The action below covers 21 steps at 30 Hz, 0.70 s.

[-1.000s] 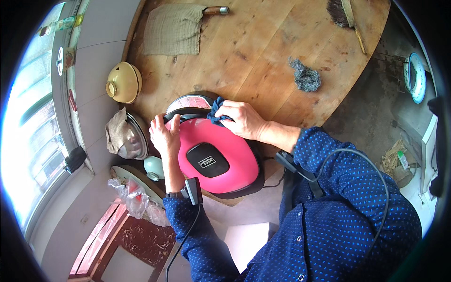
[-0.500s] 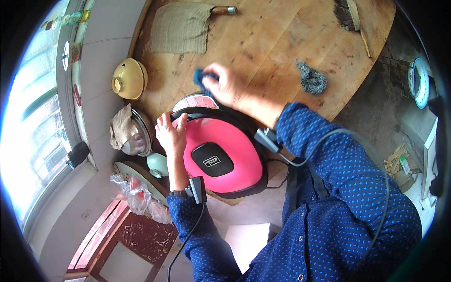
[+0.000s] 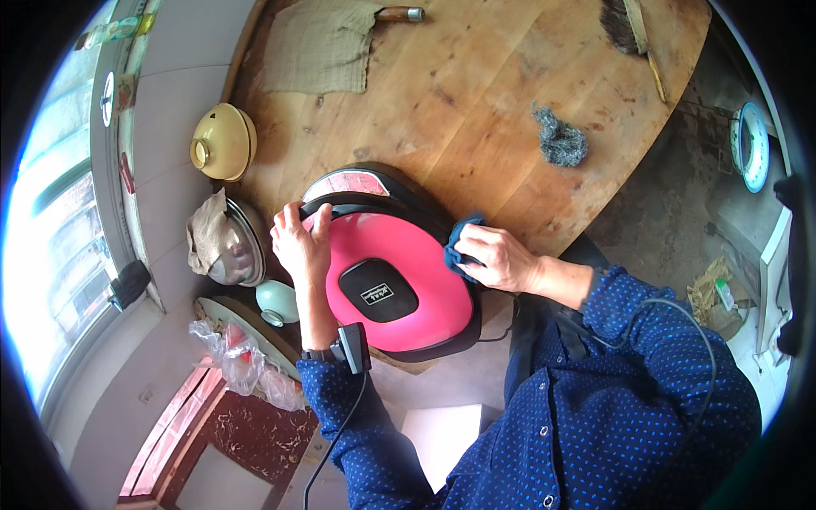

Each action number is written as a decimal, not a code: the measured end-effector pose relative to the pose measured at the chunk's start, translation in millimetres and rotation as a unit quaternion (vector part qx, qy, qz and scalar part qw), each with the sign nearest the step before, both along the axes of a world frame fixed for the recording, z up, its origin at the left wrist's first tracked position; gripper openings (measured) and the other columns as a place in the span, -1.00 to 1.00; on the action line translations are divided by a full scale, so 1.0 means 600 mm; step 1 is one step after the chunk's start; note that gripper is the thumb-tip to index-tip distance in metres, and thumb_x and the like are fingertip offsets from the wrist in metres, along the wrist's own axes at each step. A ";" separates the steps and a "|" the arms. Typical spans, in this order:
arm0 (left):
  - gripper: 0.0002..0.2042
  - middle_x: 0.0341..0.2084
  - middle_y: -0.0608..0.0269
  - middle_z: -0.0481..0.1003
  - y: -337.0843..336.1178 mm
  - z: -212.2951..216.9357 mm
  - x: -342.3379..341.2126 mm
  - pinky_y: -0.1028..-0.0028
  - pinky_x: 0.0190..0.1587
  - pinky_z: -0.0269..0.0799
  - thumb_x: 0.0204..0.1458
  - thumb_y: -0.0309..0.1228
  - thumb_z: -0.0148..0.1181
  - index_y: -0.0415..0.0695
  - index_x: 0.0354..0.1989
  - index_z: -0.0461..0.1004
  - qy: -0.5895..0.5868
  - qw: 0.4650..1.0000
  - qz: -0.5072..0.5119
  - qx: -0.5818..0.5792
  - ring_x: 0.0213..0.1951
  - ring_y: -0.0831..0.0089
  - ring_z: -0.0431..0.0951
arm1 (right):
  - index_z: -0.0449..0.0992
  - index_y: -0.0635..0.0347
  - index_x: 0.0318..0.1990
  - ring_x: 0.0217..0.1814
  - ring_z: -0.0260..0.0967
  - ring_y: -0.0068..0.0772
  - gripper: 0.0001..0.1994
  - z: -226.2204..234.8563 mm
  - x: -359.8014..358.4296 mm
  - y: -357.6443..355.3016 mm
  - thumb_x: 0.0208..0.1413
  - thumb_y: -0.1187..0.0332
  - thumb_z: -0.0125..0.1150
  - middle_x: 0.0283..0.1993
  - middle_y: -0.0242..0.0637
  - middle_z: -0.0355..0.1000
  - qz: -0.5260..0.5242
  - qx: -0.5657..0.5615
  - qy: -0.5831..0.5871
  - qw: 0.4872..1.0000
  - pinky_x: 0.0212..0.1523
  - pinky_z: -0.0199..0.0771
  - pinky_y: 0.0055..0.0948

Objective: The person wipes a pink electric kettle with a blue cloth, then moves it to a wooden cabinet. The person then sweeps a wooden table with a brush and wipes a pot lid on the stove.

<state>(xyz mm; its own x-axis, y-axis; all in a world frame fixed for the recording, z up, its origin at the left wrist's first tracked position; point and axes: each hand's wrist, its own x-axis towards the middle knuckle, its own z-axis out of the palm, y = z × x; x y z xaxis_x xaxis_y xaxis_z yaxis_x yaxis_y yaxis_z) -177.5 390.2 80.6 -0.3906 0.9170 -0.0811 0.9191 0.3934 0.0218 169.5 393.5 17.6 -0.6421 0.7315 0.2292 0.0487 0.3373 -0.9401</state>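
Sat at the near edge of a round wooden table (image 3: 476, 93) — a pink electric cooker (image 3: 395, 285) with a black rim, a black handle along its far side and a dark square panel in the middle of the lid. Lay partly over the table edge, close against the blue dotted shirt (image 3: 612, 416).

Left hand (image 3: 299, 246): rested on the cooker's left far side, fingers curled over the black handle, thumb spread on the pink lid. Gripped the handle loosely rather than clamped it; held nothing else. Wore a small black device (image 3: 353, 347) strapped at the wrist, with a cable running down from it.

Right hand (image 3: 497, 259): closed around a bunched blue cloth (image 3: 460, 242), pressed against the right edge of the lid where pink met the black rim. Fingers narrow, wrapped on the cloth.

Elsewhere on the table, well apart from the cooker — a grey steel-wool pad (image 3: 561, 144) to the right, a brownish woven cloth (image 3: 319, 47) at the far side with a knife handle (image 3: 399, 14) just beside it, a brush (image 3: 629, 25) at the far right edge. Left of the table: a yellow lidded pot (image 3: 223, 142), a metal bowl (image 3: 234, 246) with a crumpled rag in it, a pale green cup (image 3: 277, 302), and crumpled clear plastic (image 3: 238, 361) below.
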 end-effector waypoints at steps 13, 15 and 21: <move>-0.42 -0.05 0.02 0.55 -0.009 -0.004 -0.008 0.01 0.07 0.45 0.16 0.20 0.31 -0.10 0.03 0.53 0.010 1.000 -0.001 -0.007 0.03 -0.09 0.53 | 0.46 0.23 -0.18 -0.22 0.56 0.05 -0.73 -0.025 -0.036 -0.012 0.02 0.41 0.44 -0.19 -0.12 0.42 -0.039 -0.055 -0.019 0.998 -0.26 0.63 -0.05; -0.41 -0.05 0.02 0.55 -0.011 -0.005 -0.007 0.00 0.07 0.46 0.16 0.22 0.30 -0.10 0.03 0.53 0.002 1.000 0.002 -0.008 0.02 -0.10 0.53 | 0.46 0.21 -0.23 -0.27 0.57 -0.02 -0.71 -0.015 0.015 -0.069 -0.06 0.47 0.48 -0.22 -0.17 0.42 0.006 -0.041 -0.035 0.999 -0.32 0.65 -0.11; -0.41 -0.04 0.01 0.55 -0.016 -0.004 -0.007 -0.01 0.07 0.46 0.16 0.23 0.28 -0.10 0.02 0.53 0.003 1.000 -0.010 -0.003 0.02 -0.10 0.53 | 0.45 0.15 -0.29 -0.34 0.54 -0.05 -0.73 -0.017 0.031 -0.060 -0.08 0.38 0.48 -0.29 -0.22 0.39 0.075 -0.022 -0.058 0.995 -0.39 0.58 -0.11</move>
